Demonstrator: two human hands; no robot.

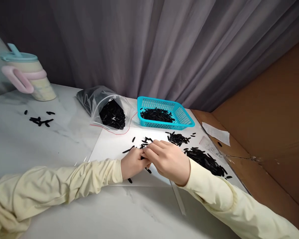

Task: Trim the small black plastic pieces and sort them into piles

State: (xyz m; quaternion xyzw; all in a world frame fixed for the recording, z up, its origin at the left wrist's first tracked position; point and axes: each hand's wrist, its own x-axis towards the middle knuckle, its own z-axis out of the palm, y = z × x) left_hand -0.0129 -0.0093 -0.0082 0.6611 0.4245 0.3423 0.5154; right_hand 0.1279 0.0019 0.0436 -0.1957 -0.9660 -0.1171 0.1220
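Head view: both hands are together at mid-counter, L hand [132, 165] on the near left, R hand [167, 158] arched over its fingertips w/ fingers bent. A dark bit shows btwn them, prob. one of the black pcs [134, 139], but the fingers cover most of it; can't tell if either hand is clamped on it. Loose pcs lie scattered round the hands on a white sheet [107, 146], which sits on the marbled counter [64, 142].

Just beyond the R hand is a small heap [178, 138] of the same pcs; a bigger pile [205, 162] lies by the R wrist. Blue basket [164, 125] w/ perforated sides stands at the back, black pcs inside. Left of it, a clear zip bag [109, 124] lies on its side, mouth toward the hands, also w/ black pcs. Far left: tumbler [44, 89] w/ teal lid & pink handle, plus a few stray pcs nearer. White strip [178, 199] sticks out below the R hand; paper scrap [216, 133] at right. Grey curtain [114, 43] hangs behind.
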